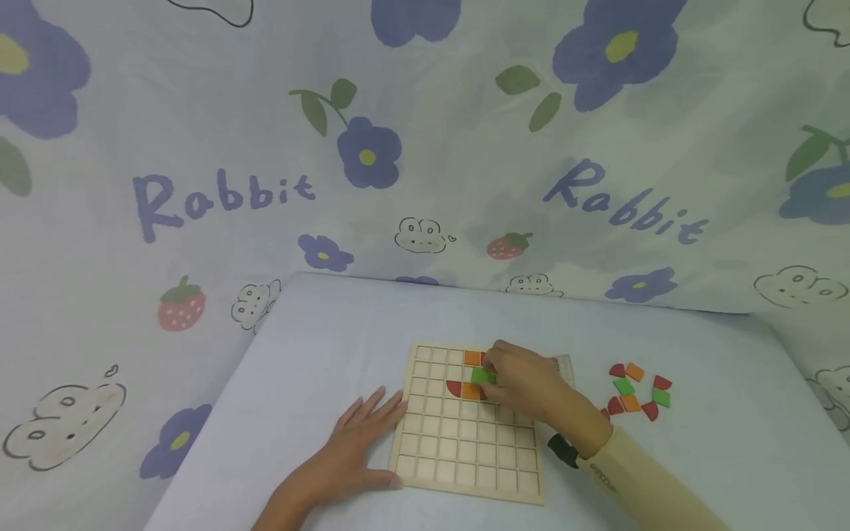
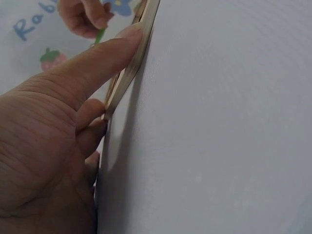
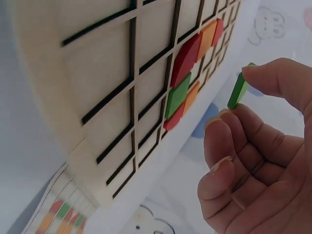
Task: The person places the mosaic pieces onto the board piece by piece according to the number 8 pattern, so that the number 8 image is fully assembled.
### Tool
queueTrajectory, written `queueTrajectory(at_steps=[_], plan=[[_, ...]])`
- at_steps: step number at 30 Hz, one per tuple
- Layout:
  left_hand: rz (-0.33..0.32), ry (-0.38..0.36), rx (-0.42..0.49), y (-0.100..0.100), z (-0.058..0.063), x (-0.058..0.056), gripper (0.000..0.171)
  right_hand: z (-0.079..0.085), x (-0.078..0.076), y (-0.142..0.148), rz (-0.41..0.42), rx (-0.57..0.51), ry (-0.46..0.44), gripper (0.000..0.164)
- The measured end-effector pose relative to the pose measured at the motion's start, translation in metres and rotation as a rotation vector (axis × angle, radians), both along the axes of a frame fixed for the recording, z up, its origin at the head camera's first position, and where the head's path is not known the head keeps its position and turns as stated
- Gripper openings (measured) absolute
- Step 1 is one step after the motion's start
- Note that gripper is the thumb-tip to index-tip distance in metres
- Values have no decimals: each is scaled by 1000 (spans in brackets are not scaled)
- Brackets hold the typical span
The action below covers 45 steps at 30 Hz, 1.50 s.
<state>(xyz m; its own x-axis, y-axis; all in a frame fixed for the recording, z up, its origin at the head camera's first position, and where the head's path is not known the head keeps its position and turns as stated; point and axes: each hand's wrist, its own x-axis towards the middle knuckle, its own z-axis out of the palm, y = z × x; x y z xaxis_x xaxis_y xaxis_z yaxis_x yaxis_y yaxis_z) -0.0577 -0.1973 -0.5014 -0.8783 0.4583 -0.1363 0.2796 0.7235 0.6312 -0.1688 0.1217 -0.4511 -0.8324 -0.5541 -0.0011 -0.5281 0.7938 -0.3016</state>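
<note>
A wooden grid board (image 1: 438, 450) lies on the white table. My left hand (image 1: 355, 442) is at its left side, fingers extended and fingertips at the edge; in the left wrist view the thumb (image 2: 112, 56) lies along the board's rim. My right hand (image 1: 531, 380) is over the upper right squares, pinching a green square tile (image 3: 238, 92) between thumb and fingertips, above the board. In the right wrist view, a green tile (image 3: 178, 95), red quarter-round pieces (image 3: 186, 59) and orange tiles (image 3: 208, 39) sit in the grid. My right hand covers part of these in the head view.
Right of the board lie several loose red, orange and green pieces (image 1: 624, 386). A printed pattern card (image 3: 61, 214) is beside the board, partly hidden behind the right hand in the head view. A patterned cloth (image 1: 425, 184) hangs behind the table.
</note>
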Motion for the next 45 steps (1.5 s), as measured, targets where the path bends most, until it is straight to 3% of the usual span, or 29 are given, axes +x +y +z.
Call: queueTrajectory(at_steps=[9,18,24,38,45], plan=[[3,-5,-1,2,0,-2,105,-6,-19,-25,74,0,-50,10],[1,-4,2,3,1,-2,104,-12,-28,-35,76,19,-138,7],[4,-9,4,3,3,-1,104,-16,-29,-36,79,55,-129,14],[10,-14,18,2,5,1,103,-15,-27,-37,93,23,-94,14],[10,-12,20,1,4,2,103,-16,-27,-41,172,20,-36,17]])
